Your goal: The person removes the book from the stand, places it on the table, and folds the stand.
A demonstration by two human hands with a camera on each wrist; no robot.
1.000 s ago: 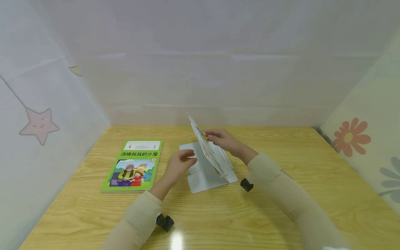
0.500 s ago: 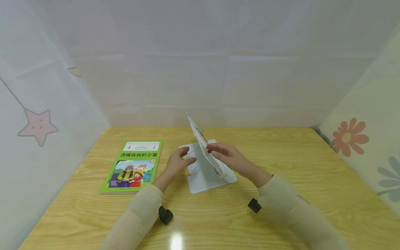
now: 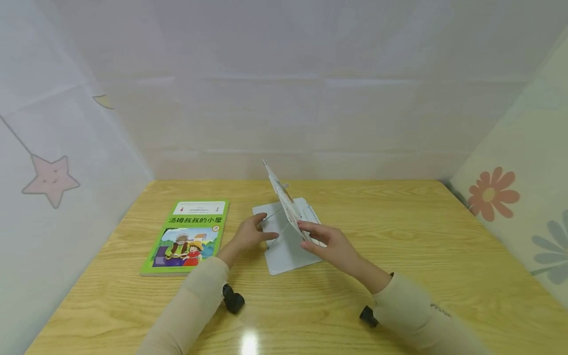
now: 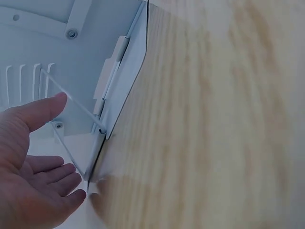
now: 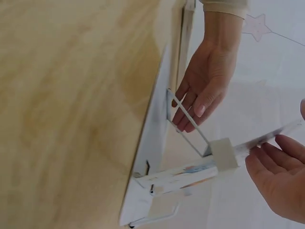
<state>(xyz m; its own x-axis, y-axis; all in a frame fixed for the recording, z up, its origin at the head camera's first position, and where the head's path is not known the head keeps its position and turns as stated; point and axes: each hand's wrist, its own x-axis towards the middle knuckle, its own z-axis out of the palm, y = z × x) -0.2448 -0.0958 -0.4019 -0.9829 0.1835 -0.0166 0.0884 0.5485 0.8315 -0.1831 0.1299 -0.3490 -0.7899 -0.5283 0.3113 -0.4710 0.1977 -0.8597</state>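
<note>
A white metal book stand (image 3: 290, 256) stands mid-table, its flat base on the wood and its back panel (image 3: 284, 199) tilted up. A thin wire prop (image 4: 78, 106) runs from the panel's slotted back to the base. On that back side is my left hand (image 3: 248, 234), thumb and fingers spread around the prop, with the thumb overlapping the wire in the left wrist view. Across from it, my right hand (image 3: 333, 246) has its fingertips at the panel's printed front face, fingers only slightly bent. A small pale clip (image 5: 224, 155) sits on the panel in the right wrist view.
To the left of the stand lies a green picture book (image 3: 188, 239) with a cartoon cover. Pale fabric walls (image 3: 284, 108) enclose the wooden table (image 3: 399, 217) at the back and both sides. Black wrist cameras (image 3: 232, 298) hang beneath the sleeves.
My right hand has come down and toward me along the panel's front, from its upper part to its lower part. My left hand has sunk slightly near the prop. The book is unmoved.
</note>
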